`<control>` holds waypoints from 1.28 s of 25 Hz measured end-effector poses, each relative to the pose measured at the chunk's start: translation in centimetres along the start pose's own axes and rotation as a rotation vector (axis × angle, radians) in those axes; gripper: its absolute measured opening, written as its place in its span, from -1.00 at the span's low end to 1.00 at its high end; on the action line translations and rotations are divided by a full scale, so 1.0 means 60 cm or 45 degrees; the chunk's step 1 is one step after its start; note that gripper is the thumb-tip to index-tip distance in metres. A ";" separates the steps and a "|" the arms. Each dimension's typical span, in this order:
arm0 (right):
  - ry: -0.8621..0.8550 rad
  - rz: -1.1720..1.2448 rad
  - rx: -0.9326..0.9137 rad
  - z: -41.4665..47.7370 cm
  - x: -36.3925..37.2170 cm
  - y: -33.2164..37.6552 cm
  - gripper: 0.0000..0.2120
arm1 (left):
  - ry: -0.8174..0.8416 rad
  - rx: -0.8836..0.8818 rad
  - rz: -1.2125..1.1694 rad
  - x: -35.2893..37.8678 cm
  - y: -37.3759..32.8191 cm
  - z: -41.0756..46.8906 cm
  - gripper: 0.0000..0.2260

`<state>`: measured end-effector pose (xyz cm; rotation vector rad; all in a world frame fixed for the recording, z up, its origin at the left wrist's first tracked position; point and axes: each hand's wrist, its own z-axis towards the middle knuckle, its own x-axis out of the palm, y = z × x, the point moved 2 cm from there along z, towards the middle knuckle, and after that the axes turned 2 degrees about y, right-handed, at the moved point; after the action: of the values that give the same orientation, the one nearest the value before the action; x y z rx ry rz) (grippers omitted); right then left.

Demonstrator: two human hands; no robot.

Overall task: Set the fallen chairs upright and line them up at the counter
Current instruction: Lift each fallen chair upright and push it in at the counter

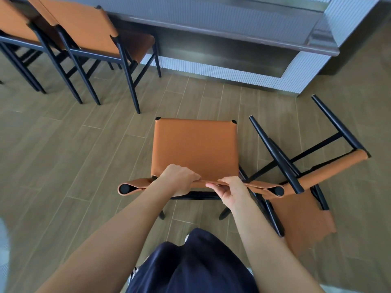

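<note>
Your left hand (pixel 179 179) and right hand (pixel 230 191) clamp the chair (pixel 194 149) by its back; push to the counter (pixel 211 49) and you may snag the fallen chair (pixel 317 172) alongside.

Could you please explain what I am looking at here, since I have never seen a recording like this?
There is no machine here. A person wears a camera on the head, so this single picture looks forward and down at their own arms. The left hand and right hand both grip the top edge of the backrest of an upright orange chair, which stands on the wood-look floor. To its right a fallen chair lies on its side. At upper left, two matching chairs already stand at the grey counter.
</note>
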<state>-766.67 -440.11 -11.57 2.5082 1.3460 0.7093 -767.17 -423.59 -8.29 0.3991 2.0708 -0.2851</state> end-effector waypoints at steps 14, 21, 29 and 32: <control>0.150 -0.021 -0.045 -0.046 -0.050 -0.055 -0.69 | -0.588 -0.412 -1.897 0.058 0.005 -0.113 -0.85; 0.141 0.038 -0.054 -0.068 -0.062 -0.099 -0.46 | -0.429 -0.810 -2.815 0.118 -0.024 -0.149 -0.76; 0.116 0.003 -0.078 -0.057 -0.047 -0.080 -0.55 | -0.400 -0.919 -3.204 0.114 -0.038 -0.087 -0.41; 0.073 -0.030 -0.093 -0.041 -0.041 -0.068 -0.58 | -0.413 -1.001 -3.220 0.116 -0.042 -0.064 -0.39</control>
<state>-772.02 -439.97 -11.86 2.4285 1.3412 0.8163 -774.49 -423.38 -12.31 -2.5763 0.9371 -0.7179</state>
